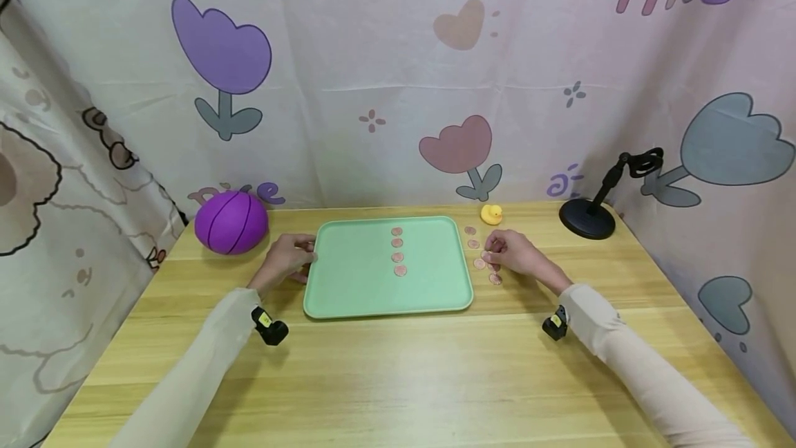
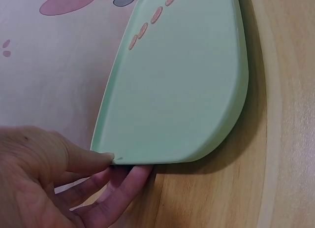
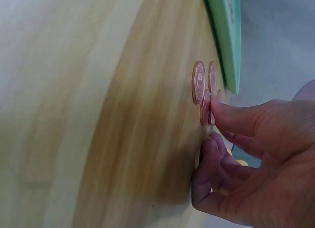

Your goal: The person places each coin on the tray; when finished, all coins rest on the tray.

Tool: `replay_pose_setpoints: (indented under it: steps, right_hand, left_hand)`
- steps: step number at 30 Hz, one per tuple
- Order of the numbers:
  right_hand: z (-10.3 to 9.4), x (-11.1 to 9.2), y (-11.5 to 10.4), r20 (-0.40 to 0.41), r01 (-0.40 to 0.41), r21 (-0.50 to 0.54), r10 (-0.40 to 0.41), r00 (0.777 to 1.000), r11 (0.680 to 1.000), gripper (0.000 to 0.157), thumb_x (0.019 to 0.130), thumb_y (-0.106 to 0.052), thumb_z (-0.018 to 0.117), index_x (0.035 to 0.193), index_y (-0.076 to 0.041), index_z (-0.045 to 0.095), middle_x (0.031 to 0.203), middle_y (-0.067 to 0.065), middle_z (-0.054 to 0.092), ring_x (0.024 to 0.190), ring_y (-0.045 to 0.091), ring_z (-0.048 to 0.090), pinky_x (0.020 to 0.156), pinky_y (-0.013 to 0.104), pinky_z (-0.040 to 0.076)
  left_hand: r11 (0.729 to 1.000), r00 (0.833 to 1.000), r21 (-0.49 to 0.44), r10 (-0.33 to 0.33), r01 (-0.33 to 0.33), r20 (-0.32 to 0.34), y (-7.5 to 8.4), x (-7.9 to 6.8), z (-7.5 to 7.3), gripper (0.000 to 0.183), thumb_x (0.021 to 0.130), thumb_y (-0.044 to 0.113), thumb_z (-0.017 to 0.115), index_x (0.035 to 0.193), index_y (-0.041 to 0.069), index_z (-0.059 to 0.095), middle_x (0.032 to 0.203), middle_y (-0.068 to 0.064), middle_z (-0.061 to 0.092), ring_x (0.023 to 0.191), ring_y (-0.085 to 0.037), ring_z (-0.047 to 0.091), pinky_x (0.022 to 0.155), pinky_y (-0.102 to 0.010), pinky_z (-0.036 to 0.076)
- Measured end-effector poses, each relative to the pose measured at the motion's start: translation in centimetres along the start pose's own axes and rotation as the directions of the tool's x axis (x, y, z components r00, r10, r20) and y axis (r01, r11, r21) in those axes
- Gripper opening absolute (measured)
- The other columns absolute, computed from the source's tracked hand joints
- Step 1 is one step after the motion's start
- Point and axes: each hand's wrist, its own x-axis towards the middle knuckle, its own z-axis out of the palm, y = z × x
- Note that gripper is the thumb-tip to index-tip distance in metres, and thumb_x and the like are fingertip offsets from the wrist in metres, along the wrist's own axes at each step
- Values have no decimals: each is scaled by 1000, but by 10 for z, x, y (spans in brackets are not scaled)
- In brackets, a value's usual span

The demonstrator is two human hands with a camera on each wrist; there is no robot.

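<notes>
My left hand (image 1: pixel 287 259) grips the left edge of a pale green tray (image 1: pixel 354 289). In the left wrist view its thumb (image 2: pixel 88 160) lies on the rim and its fingers reach underneath. On the tray, several copper-coloured coins (image 1: pixel 401 271) form a column right of the middle. Beyond the tray's right edge, my right hand (image 1: pixel 513 252) is low over a loose group of coins (image 1: pixel 495 278) on the table. Its thumb (image 3: pixel 236 117) is right at the coins in the right wrist view, its other fingers curled beside it. I cannot tell whether a coin is pinched.
A purple ball (image 1: pixel 231 222) sits at the back left of the wooden table (image 1: pixel 398 379). A yellow rubber duck (image 1: pixel 491 214) is behind the coins. At the back right stands a black desk stand (image 1: pixel 587 218). A printed curtain (image 1: pixel 348 88) hangs along the table's back edge.
</notes>
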Motion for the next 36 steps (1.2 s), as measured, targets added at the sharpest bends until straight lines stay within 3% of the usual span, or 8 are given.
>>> replay_pose_setpoints:
  steps: [4, 8, 13, 17, 21, 30, 36]
  right_hand:
    - [-2, 0, -3, -11, 5, -3, -5, 1000, 1000, 10, 98, 0, 69, 94, 3, 61, 81, 13, 66, 70, 18, 65, 62, 23, 49]
    - [-4, -3, -10, -31, 30, 62, -28, 999, 998, 10, 99, -1, 69, 93, 4, 62, 80, 14, 68, 69, 20, 67, 60, 23, 52]
    - [3, -4, -32, -34, 65, 148, -61, 998, 987, 10, 99, -2, 69, 97, 8, 68, 87, 19, 72, 75, 24, 69, 66, 29, 60]
    - [15, -2, -48, 37, 51, 257, -62, 997, 965, 10, 99, 2, 68, 102, 12, 69, 94, 23, 72, 78, 24, 73, 74, 38, 68]
    - [30, 1, -61, 115, 10, 330, -50, 992, 944, 13, 98, 1, 70, 104, 13, 70, 94, 23, 73, 74, 19, 74, 73, 36, 68]
    - [61, 5, -87, 242, -56, 343, -31, 970, 938, 11, 97, -2, 73, 100, 8, 72, 81, 14, 73, 65, 13, 69, 67, 32, 67]
    - [77, 8, -99, 248, -79, 371, -16, 969, 925, 9, 95, -2, 76, 94, 6, 74, 77, 12, 73, 60, 13, 67, 63, 30, 66]
  left_hand:
    - [1000, 1000, -2, 3, -3, -3, 0, 0, 0, 54, 99, -3, 59, 151, -9, 47, 115, -21, 56, 87, -23, 62, 64, -38, 68]
    - [1000, 1000, -4, 9, -9, -3, -2, -1, 1, 54, 99, -3, 59, 151, -10, 47, 116, -21, 56, 84, -22, 63, 64, -37, 68]
    - [1000, 1000, -6, 1, -2, -14, -3, -1, 1, 54, 99, -3, 59, 151, -8, 48, 117, -21, 56, 82, -20, 63, 63, -36, 67]
    - [1000, 1000, 0, -10, 10, -18, -2, -1, 2, 53, 99, -2, 59, 151, -7, 49, 117, -21, 56, 83, -21, 63, 62, -36, 67]
    - [1000, 1000, 3, -15, 15, -15, -1, 0, 2, 53, 100, -2, 59, 151, -7, 49, 117, -20, 56, 85, -22, 62, 63, -36, 67]
    - [1000, 1000, 10, -9, 9, -12, -2, 0, 0, 53, 99, -1, 60, 150, -7, 50, 113, -17, 56, 88, -23, 62, 63, -36, 67]
    - [1000, 1000, 14, -10, 11, -21, -2, 1, -1, 52, 99, 0, 59, 150, -6, 51, 113, -16, 56, 86, -21, 62, 63, -35, 67]
